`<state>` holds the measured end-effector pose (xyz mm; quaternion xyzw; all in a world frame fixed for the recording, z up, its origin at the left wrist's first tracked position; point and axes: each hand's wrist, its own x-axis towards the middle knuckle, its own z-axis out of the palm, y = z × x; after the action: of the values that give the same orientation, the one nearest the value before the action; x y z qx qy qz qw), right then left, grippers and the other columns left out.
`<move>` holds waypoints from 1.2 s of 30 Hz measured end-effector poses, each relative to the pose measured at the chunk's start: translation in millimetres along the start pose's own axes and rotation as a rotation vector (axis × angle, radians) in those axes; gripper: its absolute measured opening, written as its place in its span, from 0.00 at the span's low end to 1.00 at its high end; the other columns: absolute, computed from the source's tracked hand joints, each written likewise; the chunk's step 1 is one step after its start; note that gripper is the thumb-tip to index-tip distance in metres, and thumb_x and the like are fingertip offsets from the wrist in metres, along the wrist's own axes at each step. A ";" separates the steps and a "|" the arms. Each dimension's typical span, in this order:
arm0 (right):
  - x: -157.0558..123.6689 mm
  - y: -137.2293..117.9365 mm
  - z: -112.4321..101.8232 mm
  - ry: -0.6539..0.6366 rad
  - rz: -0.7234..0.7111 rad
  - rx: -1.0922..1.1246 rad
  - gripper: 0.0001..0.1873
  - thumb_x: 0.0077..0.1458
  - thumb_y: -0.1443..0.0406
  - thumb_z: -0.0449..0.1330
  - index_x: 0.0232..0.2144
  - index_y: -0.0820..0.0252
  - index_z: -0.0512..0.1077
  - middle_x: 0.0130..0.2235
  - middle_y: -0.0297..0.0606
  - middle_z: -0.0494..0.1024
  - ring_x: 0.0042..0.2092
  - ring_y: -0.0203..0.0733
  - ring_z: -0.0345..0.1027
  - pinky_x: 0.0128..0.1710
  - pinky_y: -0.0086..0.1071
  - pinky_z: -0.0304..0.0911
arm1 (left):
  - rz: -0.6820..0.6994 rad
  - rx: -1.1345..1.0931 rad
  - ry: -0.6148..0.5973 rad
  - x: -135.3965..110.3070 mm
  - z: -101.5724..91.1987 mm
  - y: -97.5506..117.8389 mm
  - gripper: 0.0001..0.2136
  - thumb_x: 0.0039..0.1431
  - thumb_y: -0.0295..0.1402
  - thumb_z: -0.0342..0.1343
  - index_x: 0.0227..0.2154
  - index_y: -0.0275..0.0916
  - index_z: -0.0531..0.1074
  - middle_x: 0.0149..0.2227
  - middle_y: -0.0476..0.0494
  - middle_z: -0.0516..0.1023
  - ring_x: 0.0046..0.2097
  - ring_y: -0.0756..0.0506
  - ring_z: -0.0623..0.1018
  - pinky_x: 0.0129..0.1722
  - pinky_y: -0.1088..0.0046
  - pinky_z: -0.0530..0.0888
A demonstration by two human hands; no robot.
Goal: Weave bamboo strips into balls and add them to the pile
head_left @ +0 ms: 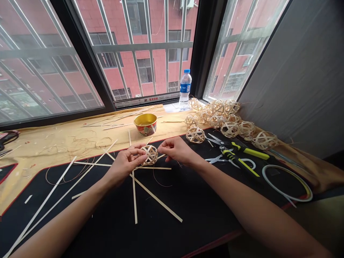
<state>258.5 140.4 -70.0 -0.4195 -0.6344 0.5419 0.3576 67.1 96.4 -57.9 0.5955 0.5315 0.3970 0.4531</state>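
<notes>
A small woven bamboo ball (150, 155) with open gaps sits between my hands above the black mat. My left hand (129, 159) grips its left side, with the fingers on top and the thumb in front. At the ball's right side, my right hand (174, 149) has thumb and forefinger pinched together; whatever thin strip lies in the pinch is too small to make out. Flat bamboo strips (158, 199) lie crossed on the mat under and around the ball. A thin curled fibre (158, 183) hangs or lies just below it.
A gold-rimmed bowl (145, 123) stands beyond my hands. Finished-looking woven balls (217, 107) pile up at the back right, near a water bottle (185, 87). Yellow-handled pliers (242, 157), scissors (215, 159) and a coiled strip (287, 182) lie on the right. Long strips (53, 190) spread left.
</notes>
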 end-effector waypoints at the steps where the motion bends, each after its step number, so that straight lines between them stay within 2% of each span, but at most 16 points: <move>1: -0.5 -0.4 0.0 -0.002 -0.002 -0.012 0.06 0.45 0.68 0.59 0.19 0.65 0.70 0.20 0.29 0.67 0.20 0.27 0.59 0.19 0.23 0.62 | 0.001 0.013 0.003 -0.4 0.3 0.7 0.17 0.41 0.46 0.67 0.27 0.36 0.79 0.57 0.33 0.68 0.58 0.33 0.68 0.54 0.60 0.70; 5: -2.3 -2.0 0.2 -0.002 -0.019 -0.074 0.06 0.45 0.67 0.59 0.19 0.64 0.70 0.18 0.28 0.66 0.18 0.29 0.60 0.18 0.23 0.57 | -0.004 0.019 -0.012 -1.5 1.6 2.5 0.18 0.40 0.48 0.66 0.26 0.36 0.78 0.57 0.33 0.68 0.58 0.33 0.68 0.55 0.60 0.69; 10: -3.1 -1.1 1.5 0.029 -0.096 -0.171 0.03 0.43 0.71 0.60 0.21 0.65 0.72 0.15 0.24 0.61 0.19 0.27 0.55 0.21 0.23 0.54 | -0.017 0.041 -0.029 -1.5 1.3 2.9 0.20 0.39 0.49 0.66 0.26 0.35 0.78 0.57 0.33 0.68 0.54 0.33 0.73 0.51 0.59 0.72; 13: -3.7 -1.5 2.4 0.022 -0.136 -0.214 0.02 0.43 0.72 0.60 0.21 0.65 0.73 0.15 0.25 0.63 0.20 0.27 0.54 0.21 0.23 0.50 | -0.006 0.061 -0.012 -1.7 0.6 2.8 0.20 0.40 0.49 0.65 0.28 0.36 0.77 0.56 0.34 0.68 0.52 0.35 0.74 0.50 0.60 0.73; 16: -4.6 -2.5 3.2 -0.003 -0.147 -0.224 0.02 0.44 0.72 0.61 0.22 0.65 0.74 0.17 0.26 0.65 0.21 0.27 0.56 0.22 0.23 0.50 | 0.017 0.080 0.031 -1.6 0.4 1.1 0.19 0.42 0.47 0.65 0.29 0.36 0.75 0.53 0.36 0.71 0.48 0.37 0.76 0.47 0.59 0.74; 19: -5.4 -2.7 3.9 -0.041 -0.139 -0.209 0.04 0.47 0.69 0.60 0.23 0.65 0.73 0.17 0.27 0.66 0.21 0.28 0.58 0.22 0.23 0.54 | 0.115 0.069 0.057 -0.7 0.1 -2.5 0.16 0.44 0.45 0.65 0.31 0.37 0.75 0.48 0.37 0.74 0.49 0.38 0.75 0.49 0.58 0.73; 22: -5.6 -2.0 4.4 -0.070 -0.129 -0.182 0.06 0.50 0.66 0.60 0.23 0.64 0.72 0.18 0.28 0.66 0.20 0.29 0.59 0.21 0.23 0.56 | 0.262 0.115 0.070 -0.4 -0.9 -5.4 0.13 0.47 0.41 0.65 0.34 0.40 0.78 0.48 0.38 0.74 0.53 0.38 0.72 0.54 0.57 0.69; 24: -5.6 -1.5 4.7 -0.082 -0.123 -0.165 0.07 0.50 0.66 0.60 0.23 0.63 0.72 0.19 0.28 0.67 0.20 0.29 0.60 0.20 0.24 0.57 | 0.339 0.183 0.060 -1.2 -1.4 -5.8 0.09 0.49 0.40 0.64 0.32 0.42 0.80 0.48 0.39 0.73 0.54 0.38 0.71 0.54 0.59 0.68; 27: -5.7 -1.5 5.6 -0.104 -0.120 -0.141 0.07 0.50 0.66 0.61 0.23 0.63 0.72 0.19 0.28 0.68 0.20 0.30 0.61 0.20 0.24 0.59 | 0.412 0.265 0.042 -3.3 -2.0 -5.0 0.06 0.51 0.38 0.62 0.29 0.44 0.81 0.49 0.40 0.72 0.50 0.39 0.73 0.51 0.62 0.70; 33: -4.8 1.0 6.5 -0.122 -0.123 -0.125 0.08 0.50 0.64 0.60 0.23 0.63 0.72 0.20 0.29 0.68 0.21 0.31 0.62 0.19 0.24 0.60 | 0.507 0.272 -0.092 -2.3 -8.6 -1.5 0.07 0.57 0.35 0.57 0.33 0.46 0.81 0.45 0.40 0.75 0.46 0.42 0.75 0.42 0.69 0.75; 36: -3.4 3.6 6.2 -0.126 -0.128 -0.126 0.08 0.49 0.63 0.60 0.24 0.64 0.73 0.21 0.31 0.70 0.22 0.31 0.62 0.20 0.24 0.60 | 0.536 0.326 -0.146 -0.1 -13.2 0.8 0.08 0.57 0.34 0.58 0.36 0.46 0.80 0.45 0.40 0.77 0.48 0.42 0.75 0.45 0.68 0.74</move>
<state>254.8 135.0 -74.5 -0.3647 -0.7140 0.5023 0.3239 54.7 97.9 -53.5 0.8059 0.3786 0.3679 0.2680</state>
